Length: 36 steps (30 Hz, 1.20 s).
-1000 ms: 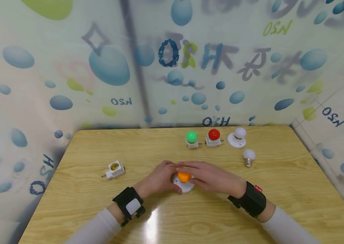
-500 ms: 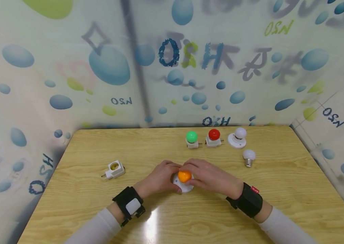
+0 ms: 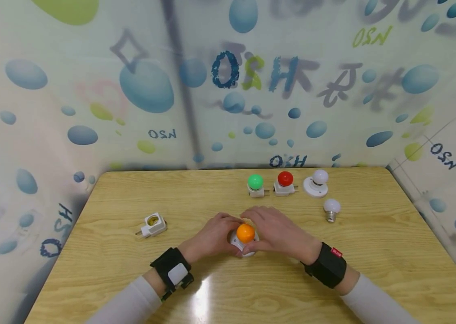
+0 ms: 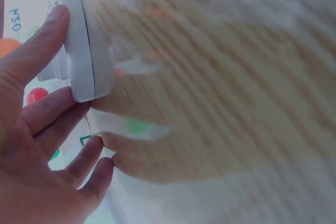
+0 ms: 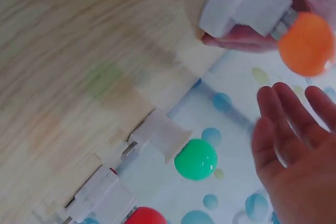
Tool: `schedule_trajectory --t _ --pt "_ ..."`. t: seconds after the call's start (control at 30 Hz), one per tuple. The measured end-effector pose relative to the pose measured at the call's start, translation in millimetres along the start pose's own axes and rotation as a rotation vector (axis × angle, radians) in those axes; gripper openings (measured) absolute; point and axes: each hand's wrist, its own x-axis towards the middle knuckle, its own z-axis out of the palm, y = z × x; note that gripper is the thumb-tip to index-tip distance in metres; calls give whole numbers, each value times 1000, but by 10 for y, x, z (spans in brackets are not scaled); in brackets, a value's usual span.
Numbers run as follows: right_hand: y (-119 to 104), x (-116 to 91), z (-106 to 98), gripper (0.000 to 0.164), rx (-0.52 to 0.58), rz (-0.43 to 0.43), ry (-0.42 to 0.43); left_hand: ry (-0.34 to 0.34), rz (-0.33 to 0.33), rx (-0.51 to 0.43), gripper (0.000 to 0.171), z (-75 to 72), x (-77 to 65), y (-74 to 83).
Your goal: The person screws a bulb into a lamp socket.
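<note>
Near the middle of the table an orange bulb (image 3: pixel 246 233) stands in a round white lamp holder (image 4: pixel 80 51). My left hand (image 3: pixel 217 234) grips the holder by its rim, thumb on one side and fingers on the other, against the tabletop. Around the bulb's other side is my right hand (image 3: pixel 282 231), its fingers spread and loosely bent. In the right wrist view those fingers (image 5: pixel 286 114) stand apart from the bulb; the thumb is out of that view. Some metal thread (image 5: pixel 284 23) shows between bulb and holder.
At the back stand a green bulb (image 3: pixel 255 182) and a red bulb (image 3: pixel 285 178) in white plug sockets, and a white bulb (image 3: pixel 321 176) in a round holder. A loose white bulb (image 3: pixel 331 207) lies at right. A plug socket (image 3: pixel 154 224) without a bulb lies at left.
My right hand's fingers have spread away from the orange bulb, leaving more of it uncovered. The left hand keeps its grip on the holder.
</note>
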Motion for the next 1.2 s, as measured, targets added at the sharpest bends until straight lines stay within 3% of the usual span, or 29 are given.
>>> schedule_trajectory --t 0.07,0.3,0.63,1.2 --pt "-3 -28 -51 80 38 6 -27 1 0 2 63 -7 -6 2" --pt "-13 -98 -161 56 126 -96 -68 -4 -6 -8 68 -23 -16 -10" --pt "-39 -70 -39 47 140 -184 -114 -50 -58 -40 73 -11 -13 -5" --pt "1 -52 40 43 31 -154 70 -13 -9 -26 68 -15 10 10"
